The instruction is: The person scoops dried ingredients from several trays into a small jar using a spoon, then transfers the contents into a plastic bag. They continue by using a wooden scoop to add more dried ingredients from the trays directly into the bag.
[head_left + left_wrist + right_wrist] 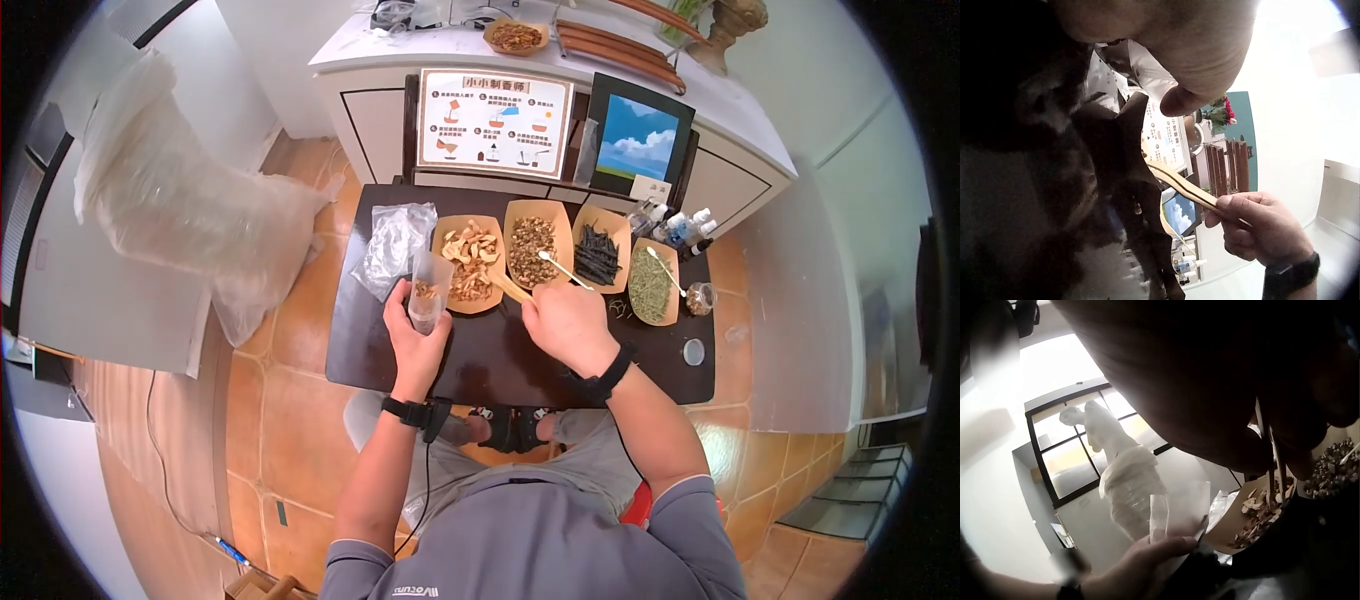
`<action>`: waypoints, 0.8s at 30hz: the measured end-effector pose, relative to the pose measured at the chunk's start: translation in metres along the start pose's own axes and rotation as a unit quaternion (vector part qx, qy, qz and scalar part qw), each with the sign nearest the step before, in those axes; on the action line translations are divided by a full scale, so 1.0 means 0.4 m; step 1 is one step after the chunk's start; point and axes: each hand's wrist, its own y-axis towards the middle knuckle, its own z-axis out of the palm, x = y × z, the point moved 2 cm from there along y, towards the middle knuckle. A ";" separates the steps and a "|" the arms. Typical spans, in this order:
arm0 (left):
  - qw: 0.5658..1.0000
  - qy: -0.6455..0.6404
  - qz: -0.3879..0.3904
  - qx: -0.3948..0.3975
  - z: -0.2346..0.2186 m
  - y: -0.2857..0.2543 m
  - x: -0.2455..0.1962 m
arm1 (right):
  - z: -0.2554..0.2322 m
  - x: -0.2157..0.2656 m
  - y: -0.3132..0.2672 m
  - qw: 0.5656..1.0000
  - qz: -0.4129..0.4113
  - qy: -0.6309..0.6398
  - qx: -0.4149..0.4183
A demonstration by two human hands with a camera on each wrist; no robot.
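The left hand (pixel 418 345) grips a translucent pouch (pixel 428 290) with some brown bits inside, beside the leftmost paper tray (pixel 441 236) of pale dried slices. Wooden tongs (pixel 510 288) are pinched in the right hand (pixel 572 325), their tips among those slices. In the left wrist view the right hand (pixel 1266 228) holds the tongs (pixel 1186 187) between thumb and fingers. The right wrist view shows the pouch (pixel 1179 515) upright in the left hand (pixel 1141 559), and the tongs' tips (pixel 1275 487) in the tray of slices (pixel 1260 515).
Further right stand trays of brown pieces (pixel 532 240), dark strips (pixel 597 258) and green herb (pixel 652 285), with cotton swabs, small bottles (pixel 686 230) and a lidless jar (pixel 701 298). A clear plastic bag (pixel 398 245) lies left; an instruction sheet (pixel 495 122) stands behind.
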 end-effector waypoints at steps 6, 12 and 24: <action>1.000 0.010 0.006 -0.007 -0.003 -0.002 0.005 | 0.037 0.037 0.004 0.999 -0.018 0.014 0.036; 1.000 0.009 0.003 -0.003 0.000 -0.002 0.005 | 0.020 0.021 0.012 0.999 0.000 0.035 0.031; 1.000 0.012 0.005 -0.002 -0.002 -0.004 0.001 | 0.044 0.044 0.007 0.995 -0.097 -0.007 -0.011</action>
